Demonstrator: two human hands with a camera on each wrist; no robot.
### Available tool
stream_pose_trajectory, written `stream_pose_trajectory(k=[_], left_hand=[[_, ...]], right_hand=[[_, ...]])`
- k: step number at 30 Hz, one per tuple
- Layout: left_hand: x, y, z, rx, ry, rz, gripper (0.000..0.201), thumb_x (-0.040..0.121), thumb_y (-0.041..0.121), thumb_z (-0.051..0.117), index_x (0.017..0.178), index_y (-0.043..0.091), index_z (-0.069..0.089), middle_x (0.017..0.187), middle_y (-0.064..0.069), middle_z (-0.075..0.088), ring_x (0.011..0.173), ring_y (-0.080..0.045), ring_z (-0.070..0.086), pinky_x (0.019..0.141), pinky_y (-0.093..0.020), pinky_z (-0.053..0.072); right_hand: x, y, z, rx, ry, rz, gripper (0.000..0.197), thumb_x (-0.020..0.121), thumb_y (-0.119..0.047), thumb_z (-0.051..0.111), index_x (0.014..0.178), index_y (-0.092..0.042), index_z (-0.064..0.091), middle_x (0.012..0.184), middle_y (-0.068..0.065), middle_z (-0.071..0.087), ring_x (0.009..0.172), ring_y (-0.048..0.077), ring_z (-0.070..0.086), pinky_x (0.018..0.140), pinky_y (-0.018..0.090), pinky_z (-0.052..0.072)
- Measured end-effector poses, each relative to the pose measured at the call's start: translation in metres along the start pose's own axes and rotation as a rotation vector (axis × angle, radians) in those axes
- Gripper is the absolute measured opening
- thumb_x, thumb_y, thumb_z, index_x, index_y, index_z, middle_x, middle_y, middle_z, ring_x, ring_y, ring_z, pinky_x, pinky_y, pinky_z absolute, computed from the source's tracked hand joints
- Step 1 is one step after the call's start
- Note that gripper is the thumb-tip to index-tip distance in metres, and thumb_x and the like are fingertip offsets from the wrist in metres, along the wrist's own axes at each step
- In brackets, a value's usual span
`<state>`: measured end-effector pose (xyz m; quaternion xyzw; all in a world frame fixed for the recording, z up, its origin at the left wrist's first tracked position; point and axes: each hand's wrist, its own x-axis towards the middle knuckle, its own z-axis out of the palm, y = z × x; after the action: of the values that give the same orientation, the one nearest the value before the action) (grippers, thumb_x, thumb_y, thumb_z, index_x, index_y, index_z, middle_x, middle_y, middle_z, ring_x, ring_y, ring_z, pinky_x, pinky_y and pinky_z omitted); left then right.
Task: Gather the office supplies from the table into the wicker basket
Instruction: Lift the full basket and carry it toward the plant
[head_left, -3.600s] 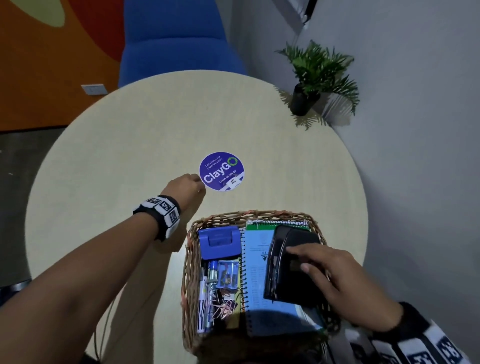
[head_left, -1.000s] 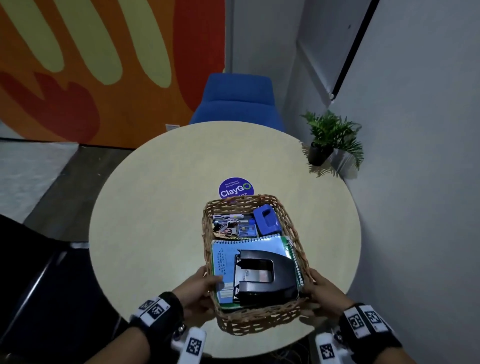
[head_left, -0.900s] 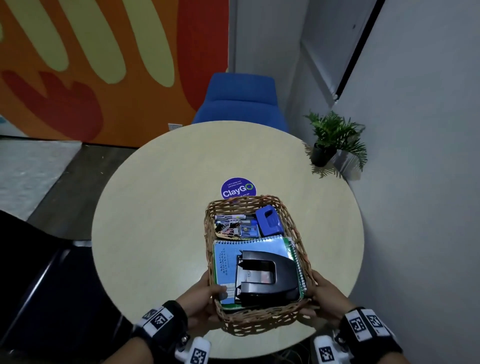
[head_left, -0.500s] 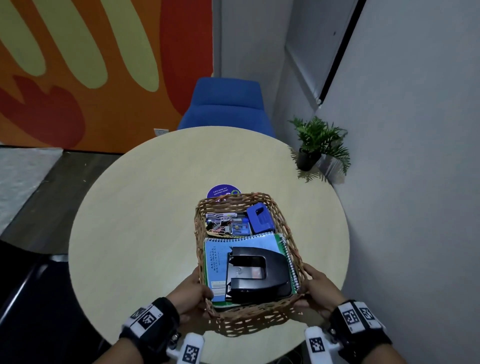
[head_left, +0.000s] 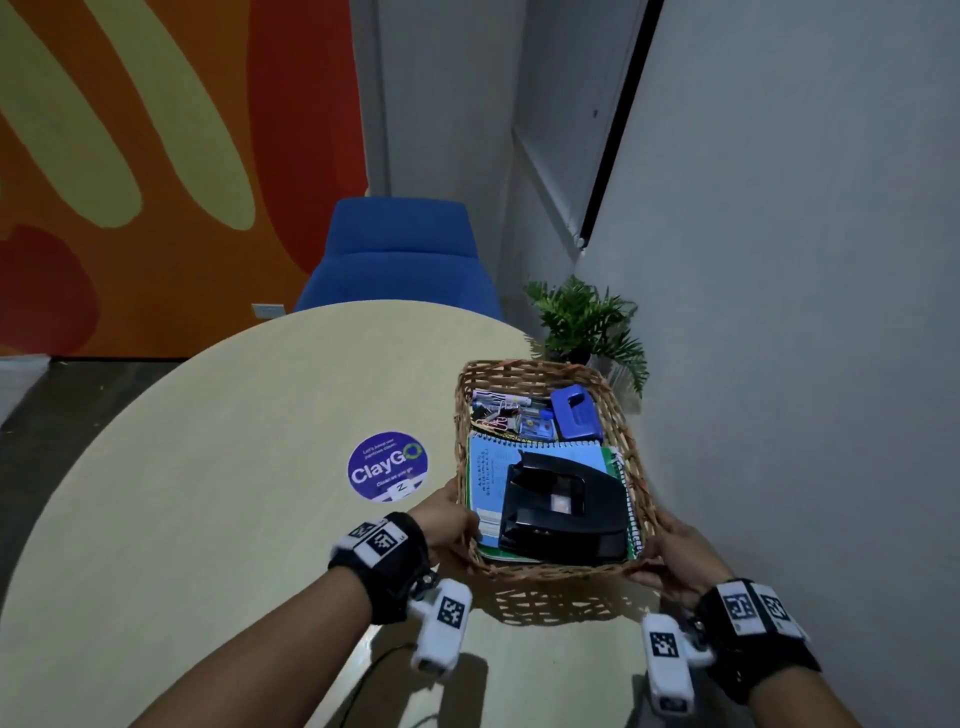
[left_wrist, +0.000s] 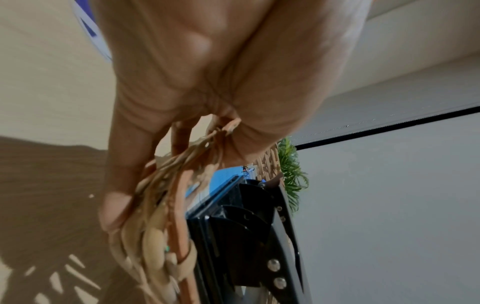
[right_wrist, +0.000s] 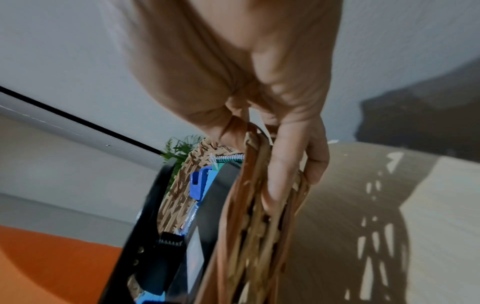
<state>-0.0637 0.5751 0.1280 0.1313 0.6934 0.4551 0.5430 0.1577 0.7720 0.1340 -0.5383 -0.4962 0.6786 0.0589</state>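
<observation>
The wicker basket (head_left: 540, 370) hangs lifted above the round table (head_left: 208, 493), casting a lattice shadow below it. My left hand (head_left: 451, 519) grips its left rim (left_wrist: 166, 242) and my right hand (head_left: 670, 551) grips its right rim (right_wrist: 254, 216). Inside lie a black hole punch (head_left: 563, 512) on top of a blue spiral notebook (head_left: 491, 470), a small blue punch (head_left: 574, 415), and a cluster of clips, markers and a small clear box (head_left: 506, 413) at the far end.
A purple ClayGo sticker (head_left: 387, 466) marks the table left of the basket. A potted plant (head_left: 587, 322) stands just beyond the basket by the grey wall on the right. A blue chair (head_left: 400, 260) sits behind the table.
The basket went from resting near the table's middle to being lifted and carried right, toward the wall and plant. Earlier my right hand set the black hole punch on the notebook.
</observation>
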Motion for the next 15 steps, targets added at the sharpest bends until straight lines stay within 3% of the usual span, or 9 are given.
stream_pose_trajectory(k=[3, 5, 7, 10, 13, 15], left_hand=[[0.032, 0.019, 0.011, 0.075, -0.029, -0.013, 0.065, 0.082, -0.011, 0.049, 0.137, 0.021, 0.035, 0.127, -0.017, 0.059, 0.088, -0.034, 0.062, 0.084, -0.053, 0.054], [0.049, 0.027, 0.015, 0.111, -0.046, -0.022, 0.067, 0.079, -0.011, 0.053, 0.136, 0.02, 0.036, 0.125, -0.016, 0.06, 0.096, -0.037, 0.063, 0.084, -0.055, 0.054], [0.066, 0.03, 0.016, 0.15, -0.067, -0.038, 0.07, 0.076, -0.01, 0.055, 0.136, 0.02, 0.036, 0.125, -0.015, 0.061, 0.103, -0.04, 0.063, 0.085, -0.057, 0.054], [0.09, 0.026, 0.015, 0.093, -0.093, -0.076, 0.071, 0.073, -0.012, 0.054, 0.133, 0.022, 0.038, 0.12, -0.019, 0.064, 0.101, -0.044, 0.065, 0.084, -0.064, 0.051], [0.101, 0.027, 0.02, 0.098, -0.095, -0.081, 0.073, 0.07, -0.012, 0.057, 0.133, 0.021, 0.039, 0.119, -0.017, 0.065, 0.103, -0.041, 0.065, 0.086, -0.058, 0.053], [0.109, 0.024, 0.023, 0.089, -0.097, -0.095, 0.072, 0.071, -0.012, 0.056, 0.133, 0.02, 0.038, 0.12, -0.016, 0.065, 0.104, -0.039, 0.065, 0.086, -0.052, 0.055]], right_hand=[[0.021, -0.002, -0.008, 0.025, 0.074, -0.023, 0.032, 0.095, -0.004, 0.044, 0.123, -0.016, 0.055, 0.102, 0.017, 0.072, 0.076, 0.036, 0.071, 0.063, 0.042, 0.061], [0.031, -0.005, -0.012, 0.058, 0.113, -0.027, 0.024, 0.098, -0.019, 0.048, 0.12, -0.013, 0.056, 0.104, 0.018, 0.072, 0.075, 0.036, 0.073, 0.058, 0.04, 0.06], [0.038, -0.008, -0.014, 0.043, 0.131, -0.02, 0.023, 0.098, -0.023, 0.048, 0.117, -0.014, 0.058, 0.103, 0.016, 0.073, 0.079, 0.037, 0.073, 0.06, 0.041, 0.061], [0.045, -0.011, -0.015, 0.029, 0.133, -0.006, 0.022, 0.099, -0.023, 0.044, 0.114, -0.017, 0.058, 0.101, 0.014, 0.074, 0.081, 0.037, 0.073, 0.059, 0.038, 0.06], [0.052, -0.014, -0.016, 0.019, 0.168, -0.012, 0.021, 0.098, -0.009, 0.041, 0.109, -0.015, 0.058, 0.098, 0.016, 0.072, 0.073, 0.034, 0.072, 0.048, 0.031, 0.057], [0.057, -0.014, -0.016, 0.037, 0.186, -0.022, 0.023, 0.097, -0.003, 0.04, 0.108, -0.011, 0.058, 0.098, 0.02, 0.071, 0.073, 0.039, 0.072, 0.051, 0.039, 0.059]])
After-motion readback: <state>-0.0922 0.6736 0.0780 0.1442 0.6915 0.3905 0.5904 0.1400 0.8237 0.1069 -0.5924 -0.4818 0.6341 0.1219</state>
